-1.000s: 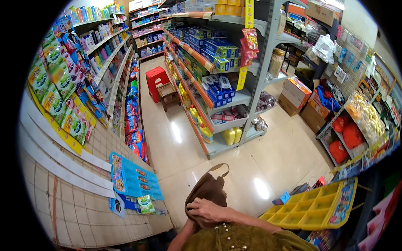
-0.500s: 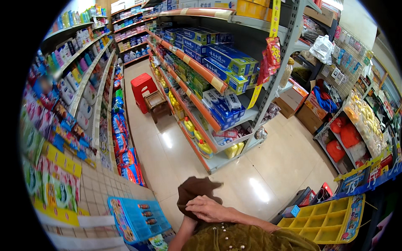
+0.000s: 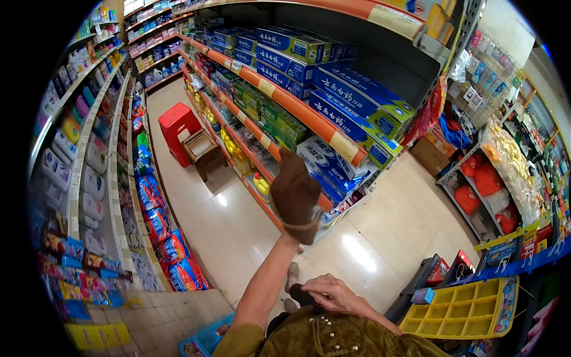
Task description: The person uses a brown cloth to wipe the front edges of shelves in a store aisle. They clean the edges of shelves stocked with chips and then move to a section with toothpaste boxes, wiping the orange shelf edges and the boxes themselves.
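Note:
A brown cloth mitt with a gathered cuff covers my left hand, which is raised on an outstretched arm in front of the shelf edge. The fingers inside the cloth are hidden, so their pose does not show. Close behind the mitt are blue-and-white toothpaste boxes and an orange price rail. Whether the mitt touches the shelf I cannot tell. My bare right hand hovers near my waist with its fingers loosely stretched to the left and nothing in it.
Stacked blue-and-green boxes fill the shelf above. A red plastic stool and a wooden stool stand in the aisle. Blue-and-red bags line the left shelves. A yellow compartment tray lies at lower right.
My left hand has gone from my waist up and forward to the shelf, the brown mitt on it. My right hand has come off the cloth. The view has moved closer to the shelf.

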Demonstrator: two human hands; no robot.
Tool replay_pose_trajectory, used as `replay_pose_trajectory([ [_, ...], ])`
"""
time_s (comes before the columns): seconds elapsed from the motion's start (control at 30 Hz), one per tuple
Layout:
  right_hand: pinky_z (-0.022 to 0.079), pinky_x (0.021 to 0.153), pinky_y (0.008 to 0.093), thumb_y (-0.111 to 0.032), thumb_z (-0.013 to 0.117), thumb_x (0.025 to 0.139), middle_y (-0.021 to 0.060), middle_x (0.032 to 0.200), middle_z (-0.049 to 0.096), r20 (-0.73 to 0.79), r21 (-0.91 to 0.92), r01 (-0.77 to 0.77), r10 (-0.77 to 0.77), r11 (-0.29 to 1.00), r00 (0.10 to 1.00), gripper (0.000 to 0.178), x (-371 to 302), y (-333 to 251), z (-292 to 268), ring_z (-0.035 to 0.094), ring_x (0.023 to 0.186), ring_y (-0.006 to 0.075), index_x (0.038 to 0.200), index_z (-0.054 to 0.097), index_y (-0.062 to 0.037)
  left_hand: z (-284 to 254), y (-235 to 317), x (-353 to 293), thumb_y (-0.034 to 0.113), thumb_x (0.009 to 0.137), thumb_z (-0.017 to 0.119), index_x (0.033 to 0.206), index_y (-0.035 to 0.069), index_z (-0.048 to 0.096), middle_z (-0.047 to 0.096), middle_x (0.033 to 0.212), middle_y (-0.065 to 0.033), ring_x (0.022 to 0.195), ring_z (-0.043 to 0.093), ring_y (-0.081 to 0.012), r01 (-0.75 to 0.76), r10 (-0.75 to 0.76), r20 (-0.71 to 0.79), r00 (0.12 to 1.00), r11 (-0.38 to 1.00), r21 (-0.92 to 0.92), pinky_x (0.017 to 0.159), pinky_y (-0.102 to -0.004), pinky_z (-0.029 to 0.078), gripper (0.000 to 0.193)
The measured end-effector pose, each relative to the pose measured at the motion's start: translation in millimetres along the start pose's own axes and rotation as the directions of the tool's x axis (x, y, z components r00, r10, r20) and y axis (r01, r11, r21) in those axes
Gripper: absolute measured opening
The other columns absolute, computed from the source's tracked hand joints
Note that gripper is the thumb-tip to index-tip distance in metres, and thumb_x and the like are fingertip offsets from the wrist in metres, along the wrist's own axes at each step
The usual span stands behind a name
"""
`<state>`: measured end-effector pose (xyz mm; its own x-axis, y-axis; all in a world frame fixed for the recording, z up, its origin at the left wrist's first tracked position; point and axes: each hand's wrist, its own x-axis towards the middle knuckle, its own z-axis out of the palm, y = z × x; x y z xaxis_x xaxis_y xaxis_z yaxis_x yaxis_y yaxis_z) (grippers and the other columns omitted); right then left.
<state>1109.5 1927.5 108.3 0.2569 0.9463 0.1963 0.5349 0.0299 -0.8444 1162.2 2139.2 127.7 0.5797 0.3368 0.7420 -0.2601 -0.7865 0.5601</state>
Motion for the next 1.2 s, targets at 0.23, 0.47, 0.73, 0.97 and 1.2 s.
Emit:
replay_pose_trajectory([
  [0.23,0.047,0.074,0.0344,0.004,0.059,0.075,0.0097,0.094,0.064,-0.190,-0.040,0.003,-0.010,0.999,0.982,0.026,75.6,26.6,-35.2,0.059,0.082,0.0260,0.099,0.063,-0.0033,46.2,-36.8,55.6,0.017,0.076,0.054,0.102,0.008,0.039,0.041,0.096,-0.0105,0.092,0.043,-0.0255,-0.073,0.071,0.031,0.997,0.997,0.041,0.085,-0.0354,0.037,0.032],
  [0.47,0.045,0.065,0.0348,0.007,0.062,0.071,0.0133,0.089,0.064,-0.456,-0.330,0.122,-0.271,0.936,0.848,0.025,138.5,36.8,-85.6,0.060,0.075,0.0270,0.096,0.062,0.0013,69.1,-86.9,70.6,0.024,0.082,0.053,0.117,0.011,0.033,0.041,0.110,-0.0075,0.104,0.041,-0.0216,0.002,0.014,0.133,0.991,0.993,-0.119,0.093,-0.0342,0.035,0.043],
  [0.73,0.026,0.100,0.0414,-0.029,0.038,0.088,0.0205,0.137,0.033,-0.933,-0.358,-0.313,-0.346,0.880,0.096,0.057,123.1,35.3,-158.2,0.032,0.127,0.0295,0.134,0.029,0.0028,62.6,-140.1,74.3,0.032,0.088,0.051,0.133,0.015,0.026,0.040,0.126,-0.0041,0.117,0.039,-0.0172,0.529,-0.239,0.505,0.830,0.624,-0.574,0.101,-0.0328,0.034,0.055],
  [0.97,0.026,0.106,0.0369,-0.065,0.031,0.086,0.0151,0.142,0.029,-0.986,-0.112,-0.010,-0.109,0.994,0.126,0.081,176.6,49.9,-184.6,0.030,0.130,0.0237,0.142,0.019,-0.0080,68.2,-156.5,63.5,0.031,0.088,0.056,0.133,0.016,0.029,0.043,0.123,-0.0035,0.114,0.041,-0.0158,0.690,-0.244,0.648,0.722,0.185,-0.700,0.100,-0.0331,0.037,0.054],
  [1.2,0.038,0.100,0.0311,-0.065,0.028,0.086,0.0080,0.139,0.033,-0.987,0.007,0.016,0.004,1.000,0.159,0.079,184.2,58.8,-171.0,0.037,0.125,0.0153,0.144,0.015,-0.0129,58.8,-153.6,68.7,0.030,0.085,0.062,0.132,0.016,0.029,0.043,0.120,-0.0022,0.111,0.042,-0.0149,0.652,-0.184,0.628,0.756,0.122,-0.748,0.098,-0.0335,0.038,0.059],
])
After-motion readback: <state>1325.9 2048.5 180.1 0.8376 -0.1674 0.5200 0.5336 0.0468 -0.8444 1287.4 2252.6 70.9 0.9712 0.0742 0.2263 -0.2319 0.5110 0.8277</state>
